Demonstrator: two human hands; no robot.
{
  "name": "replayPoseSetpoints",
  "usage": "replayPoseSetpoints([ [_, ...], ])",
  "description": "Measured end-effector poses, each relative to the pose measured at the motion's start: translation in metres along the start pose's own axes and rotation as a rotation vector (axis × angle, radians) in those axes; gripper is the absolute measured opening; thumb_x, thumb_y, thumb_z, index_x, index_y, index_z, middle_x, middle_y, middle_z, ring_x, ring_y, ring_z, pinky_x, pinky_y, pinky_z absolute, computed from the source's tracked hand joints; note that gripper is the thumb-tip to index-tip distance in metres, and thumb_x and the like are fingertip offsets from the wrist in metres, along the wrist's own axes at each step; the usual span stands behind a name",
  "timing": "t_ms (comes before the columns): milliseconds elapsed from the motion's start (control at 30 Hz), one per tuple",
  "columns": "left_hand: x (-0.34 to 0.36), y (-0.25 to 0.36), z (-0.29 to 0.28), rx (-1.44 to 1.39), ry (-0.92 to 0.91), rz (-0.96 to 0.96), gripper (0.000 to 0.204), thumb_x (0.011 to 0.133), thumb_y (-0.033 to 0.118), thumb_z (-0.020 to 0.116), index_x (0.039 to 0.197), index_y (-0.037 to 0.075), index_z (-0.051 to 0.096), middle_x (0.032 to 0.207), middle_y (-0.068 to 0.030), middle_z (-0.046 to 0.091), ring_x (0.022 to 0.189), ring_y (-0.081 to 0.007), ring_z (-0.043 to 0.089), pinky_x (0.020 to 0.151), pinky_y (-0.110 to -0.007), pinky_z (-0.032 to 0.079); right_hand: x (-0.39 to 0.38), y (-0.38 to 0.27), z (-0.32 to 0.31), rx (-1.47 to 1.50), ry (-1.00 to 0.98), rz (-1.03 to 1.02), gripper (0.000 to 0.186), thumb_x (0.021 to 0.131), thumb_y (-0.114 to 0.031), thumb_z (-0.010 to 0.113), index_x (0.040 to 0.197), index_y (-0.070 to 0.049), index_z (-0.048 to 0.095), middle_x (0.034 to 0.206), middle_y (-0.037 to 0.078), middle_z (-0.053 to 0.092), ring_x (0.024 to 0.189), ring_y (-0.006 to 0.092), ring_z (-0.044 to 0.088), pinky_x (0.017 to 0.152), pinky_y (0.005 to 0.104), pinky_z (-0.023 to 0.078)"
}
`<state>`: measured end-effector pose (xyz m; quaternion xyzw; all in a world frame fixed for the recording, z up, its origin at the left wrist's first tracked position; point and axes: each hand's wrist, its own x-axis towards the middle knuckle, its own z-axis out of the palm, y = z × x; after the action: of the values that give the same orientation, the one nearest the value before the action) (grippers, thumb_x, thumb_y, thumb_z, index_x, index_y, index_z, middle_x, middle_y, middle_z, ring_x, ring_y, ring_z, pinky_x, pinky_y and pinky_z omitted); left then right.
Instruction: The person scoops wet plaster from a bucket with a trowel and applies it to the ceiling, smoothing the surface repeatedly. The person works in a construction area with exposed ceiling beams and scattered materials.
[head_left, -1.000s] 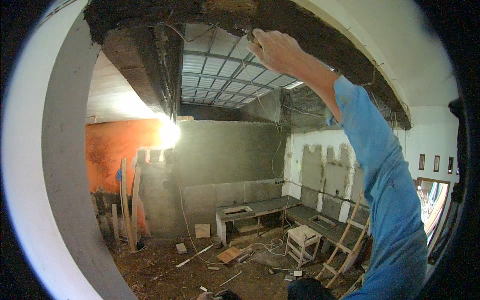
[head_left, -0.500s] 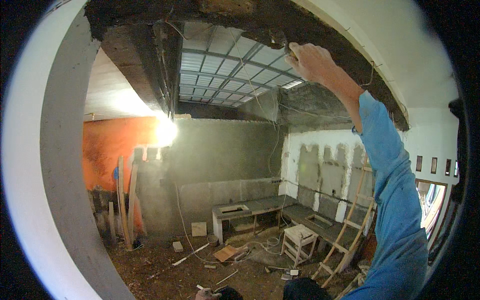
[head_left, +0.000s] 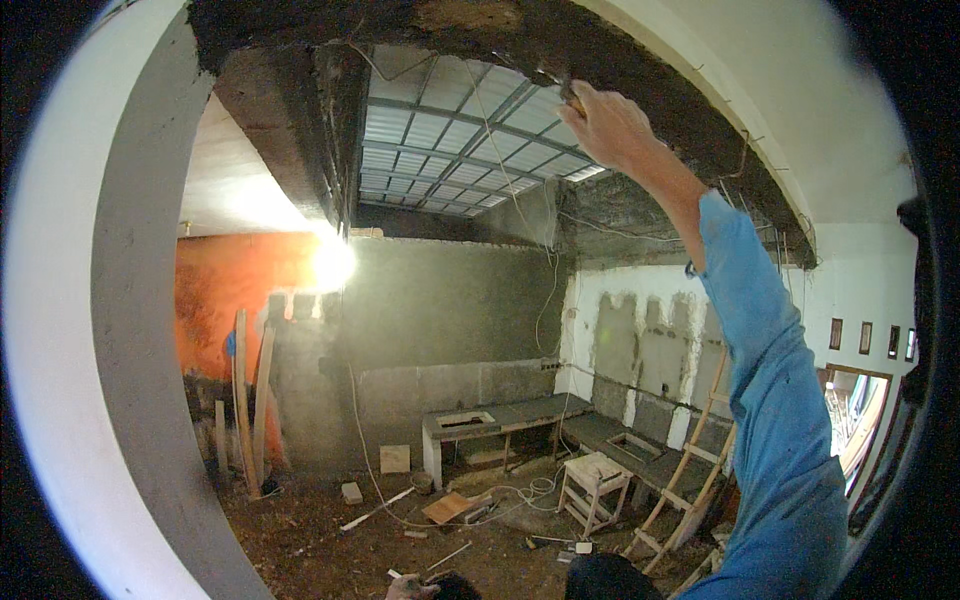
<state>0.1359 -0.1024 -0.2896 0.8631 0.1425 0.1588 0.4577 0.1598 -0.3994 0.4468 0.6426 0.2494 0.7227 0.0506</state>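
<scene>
Right hand [head_left: 612, 125] clutches a trowel [head_left: 567, 90], beam [head_left: 680, 105] just above — likely smoothing; next needs gentle pressing. Left hand [head_left: 407, 588], below — can't tell its grip.

The raised tool [head_left: 566, 90] is partly hidden; the dark beam [head_left: 660, 100] spans overhead.

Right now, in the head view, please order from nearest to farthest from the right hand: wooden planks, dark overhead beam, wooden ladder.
1. Dark overhead beam: just by the right hand.
2. Wooden ladder: lower right.
3. Wooden planks: far left, by the orange wall.
</scene>
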Motion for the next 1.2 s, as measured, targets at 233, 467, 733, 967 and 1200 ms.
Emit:
replayPoseSetpoints([
  [233, 0.005, -0.003, 0.010, 0.045, -0.014, 0.002, 0.038, 0.065, 0.040, 0.076, 0.081, 0.006, 0.070, 0.078, -0.0188, 0.067, 0.073, -0.0342, 0.066, 0.065, -0.042, 0.050, 0.015, -0.015, -0.018, 0.092, -0.032, -0.061, 0.045, 0.096, -0.043, 0.044, 0.104, -0.001, 0.057, 0.094, 0.022, 0.067, 0.089, 0.0420, 0.065, 0.079, 0.0530, 0.051],
  [467, 0.014, -0.018, 0.029, 0.167, 0.084, 0.080, 0.036, 0.065, 0.039, 0.076, 0.080, 0.006, 0.070, 0.080, -0.0184, 0.068, 0.077, -0.0352, 0.066, 0.068, -0.044, 0.052, 0.032, 0.011, -0.005, -0.036, -0.084, -0.128, 0.048, 0.094, -0.046, 0.045, 0.105, -0.002, 0.060, 0.091, 0.023, 0.067, 0.090, 0.0415, 0.065, 0.079, 0.0521, 0.052],
  [733, 0.002, 0.003, 0.013, -0.006, 0.044, 0.123, 0.037, 0.064, 0.042, 0.077, 0.074, 0.006, 0.068, 0.077, -0.0187, 0.067, 0.074, -0.0349, 0.066, 0.066, -0.043, 0.051, -0.012, 0.062, 0.002, -0.130, -0.222, -0.048, 0.052, 0.095, -0.044, 0.049, 0.120, 0.002, 0.054, 0.094, 0.023, 0.066, 0.089, 0.0387, 0.064, 0.078, 0.0502, 0.050],
  [967, -0.003, 0.008, 0.011, 0.133, 0.246, 0.152, 0.043, 0.074, 0.046, 0.070, 0.080, 0.003, 0.065, 0.062, -0.0137, 0.058, 0.057, -0.0273, 0.057, 0.060, -0.040, 0.048, -0.221, -0.017, 0.013, 0.175, -0.685, -0.125, 0.033, 0.089, -0.031, 0.053, 0.105, -0.002, 0.052, 0.090, 0.020, 0.063, 0.086, 0.0410, 0.062, 0.076, 0.0513, 0.049],
  [1200, -0.034, 0.078, -0.070, -0.031, 0.348, 0.095, 0.037, 0.068, 0.033, 0.076, 0.075, -0.002, 0.068, 0.061, -0.0110, 0.061, 0.058, -0.0168, 0.056, 0.054, -0.036, 0.044, -0.468, -0.160, 0.028, 0.744, -1.351, -0.662, 0.019, 0.086, -0.021, 0.055, 0.095, -0.004, 0.055, 0.085, 0.018, 0.065, 0.079, 0.0337, 0.067, 0.065, 0.0453, 0.053],
])
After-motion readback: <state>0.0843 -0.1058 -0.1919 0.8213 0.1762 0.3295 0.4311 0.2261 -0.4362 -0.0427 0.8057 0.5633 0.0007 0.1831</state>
